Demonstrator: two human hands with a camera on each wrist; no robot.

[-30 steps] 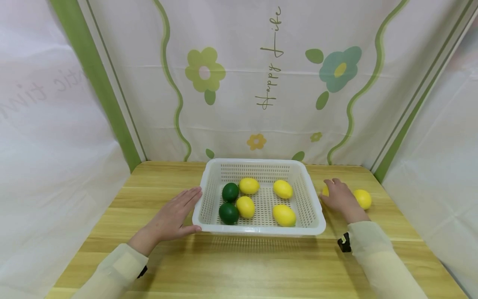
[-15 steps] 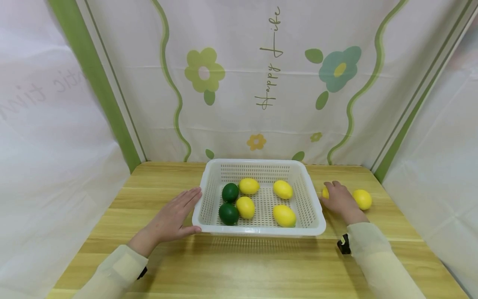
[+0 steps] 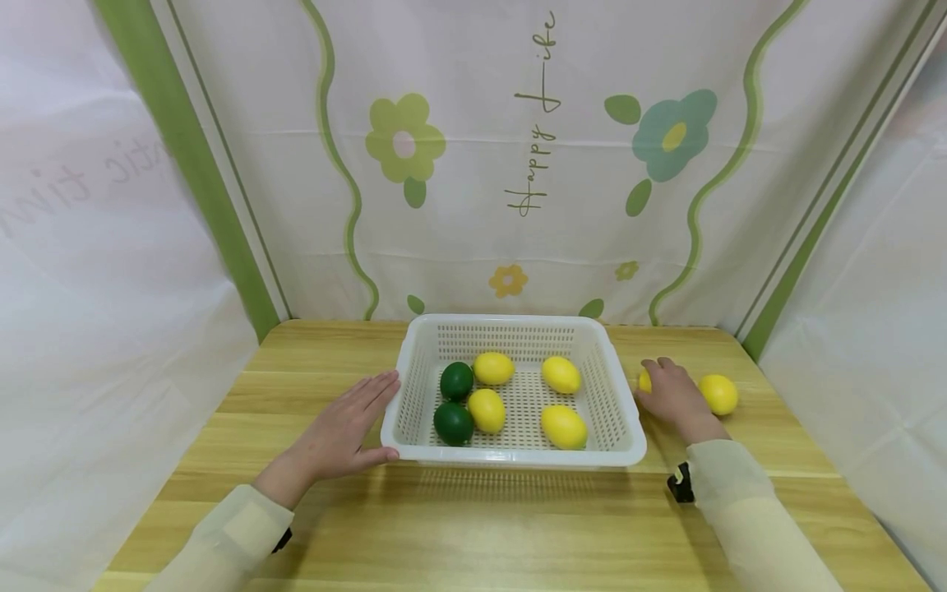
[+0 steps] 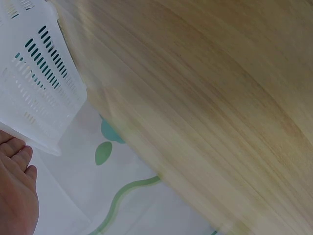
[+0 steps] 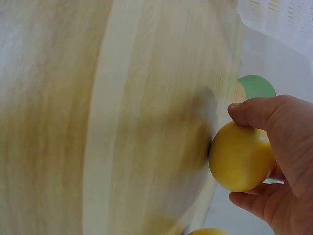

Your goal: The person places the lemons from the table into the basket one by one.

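My right hand (image 3: 673,395) is on the table to the right of the white basket, its thumb and fingers round a yellow lemon (image 5: 239,159). In the head view that lemon is mostly hidden by the hand. A second lemon (image 3: 718,395) lies just right of this hand. On the other side, my left hand (image 3: 344,427) rests its extended fingers on the left rim of the perforated plastic basket (image 3: 510,455), with the thumb at the near corner. Inside, two dark green fruits (image 3: 454,423) and two lemons (image 3: 487,410) sit at left, two more lemons (image 3: 564,427) at right.
The basket stands on a wood-grain table (image 3: 473,526), towards its back edge. A white curtain (image 3: 459,238) with printed flowers hangs behind, and pale sheets (image 3: 873,345) close off both sides.
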